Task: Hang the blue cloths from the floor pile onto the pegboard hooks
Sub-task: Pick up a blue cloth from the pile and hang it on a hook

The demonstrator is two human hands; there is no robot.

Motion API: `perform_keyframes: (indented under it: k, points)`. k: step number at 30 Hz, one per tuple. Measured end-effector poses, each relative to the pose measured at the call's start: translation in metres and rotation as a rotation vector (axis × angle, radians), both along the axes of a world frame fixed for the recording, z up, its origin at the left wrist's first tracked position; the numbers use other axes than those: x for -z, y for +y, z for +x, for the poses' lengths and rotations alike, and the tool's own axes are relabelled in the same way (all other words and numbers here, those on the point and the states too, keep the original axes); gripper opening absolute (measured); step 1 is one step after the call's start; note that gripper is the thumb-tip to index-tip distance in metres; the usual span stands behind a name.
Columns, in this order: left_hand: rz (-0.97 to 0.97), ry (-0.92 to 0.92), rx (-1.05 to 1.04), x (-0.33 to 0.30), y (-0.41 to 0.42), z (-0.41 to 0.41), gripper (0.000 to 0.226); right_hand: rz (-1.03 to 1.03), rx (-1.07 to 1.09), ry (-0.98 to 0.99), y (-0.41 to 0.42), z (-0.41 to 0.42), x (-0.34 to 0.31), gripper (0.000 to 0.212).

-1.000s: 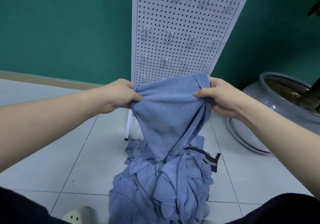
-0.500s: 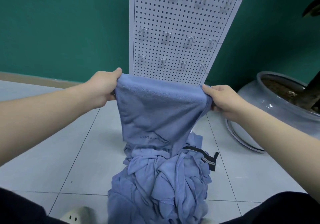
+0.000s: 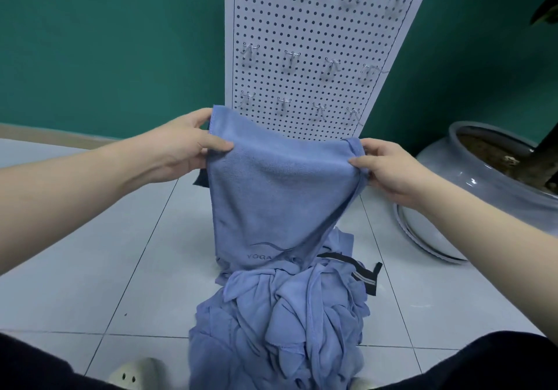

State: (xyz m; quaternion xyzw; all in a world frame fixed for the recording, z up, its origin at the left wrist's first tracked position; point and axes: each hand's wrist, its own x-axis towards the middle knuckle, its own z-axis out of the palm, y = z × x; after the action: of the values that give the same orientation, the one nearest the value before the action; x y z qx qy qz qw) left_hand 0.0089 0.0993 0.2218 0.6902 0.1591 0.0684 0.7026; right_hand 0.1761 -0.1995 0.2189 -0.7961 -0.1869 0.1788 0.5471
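Head view: the person is holding one blue cloth [image 3: 271, 196] by its top edge, well above the floor pile [image 3: 280, 323] and in front of the foot of the pegboard [image 3: 317, 27]. The left hand [image 3: 181, 151] is pinching the cloth's upper left corner, thumb on the near face and fingers behind. The right hand [image 3: 389, 169] is clamping the bunched upper right corner between thumb and curled fingers. Both hands are keeping the edge spread, presumably to find a spot to hook. The cloth's lower hem is hanging down to the pile, just touching it by the look of it. Rows of hooks [image 3: 291, 57] are standing bare on the board, so no cloth is hanging yet. A black strap [image 3: 362, 275] is lying among the pile to the right; which cloth it is belonging to cannot be told. The pegboard's top is running out of frame, and the grey planter [image 3: 471, 184] at far right is being cut off. Printed lettering on the cloth is partly hidden.
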Motion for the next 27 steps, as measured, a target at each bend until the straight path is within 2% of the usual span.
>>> perform_keyframes:
  k: [2, 5, 8, 12, 13, 16, 18, 20, 23, 27]
  points:
    - [0.047, 0.016, 0.011, 0.001, 0.003, 0.000, 0.039, -0.064, 0.023, -0.107, 0.000, 0.001, 0.003, 0.027]
    - [0.196, 0.059, -0.005, 0.005, 0.006, 0.001, 0.021, -0.074, 0.047, -0.127, 0.001, 0.000, 0.004, 0.028]
    - [0.345, 0.090, -0.073, 0.009, 0.004, 0.003, 0.009, -0.082, 0.076, -0.044, 0.003, 0.001, 0.005, 0.024]
    - [0.384, 0.113, -0.146, 0.014, 0.003, 0.004, 0.017, 0.009, 0.098, 0.157, 0.004, 0.004, 0.008, 0.015]
    - [0.381, 0.117, -0.151, 0.015, 0.004, 0.004, 0.021, 0.032, 0.103, 0.199, 0.004, 0.004, 0.007, 0.014]
    - [0.326, 0.120, -0.163, 0.017, 0.007, 0.004, 0.031, 0.039, 0.117, 0.259, 0.000, 0.006, 0.006, 0.029]
    - [0.265, 0.124, -0.177, 0.016, 0.008, 0.003, 0.031, 0.031, 0.105, 0.264, -0.003, 0.008, 0.007, 0.020]
    - [0.197, 0.125, -0.205, 0.016, 0.007, 0.002, 0.029, -0.037, 0.109, 0.176, -0.005, 0.007, 0.007, 0.008]
    - [0.092, 0.124, -0.266, 0.016, 0.005, 0.003, 0.028, -0.175, 0.101, 0.011, -0.006, 0.004, 0.011, 0.022]
    - [0.020, 0.092, -0.319, 0.012, 0.004, 0.004, 0.025, -0.132, 0.149, 0.124, -0.004, 0.002, 0.011, 0.028]
